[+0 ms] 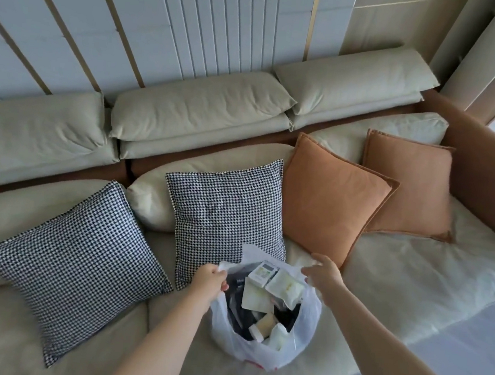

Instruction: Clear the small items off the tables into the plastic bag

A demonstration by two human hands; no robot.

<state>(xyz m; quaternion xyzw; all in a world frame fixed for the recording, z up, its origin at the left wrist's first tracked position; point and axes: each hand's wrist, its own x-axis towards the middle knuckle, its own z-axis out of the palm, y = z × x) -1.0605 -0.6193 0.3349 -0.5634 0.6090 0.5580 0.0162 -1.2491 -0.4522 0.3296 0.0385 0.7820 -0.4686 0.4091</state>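
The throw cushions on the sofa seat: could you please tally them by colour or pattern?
Black-and-white houndstooth cushions: 2
Orange cushions: 2
Total: 4

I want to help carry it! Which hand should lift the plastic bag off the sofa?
Probably the left hand: it already pinches the plastic bag by its rim. The right hand hovers open by the opposite edge and appears to grip nothing yet.
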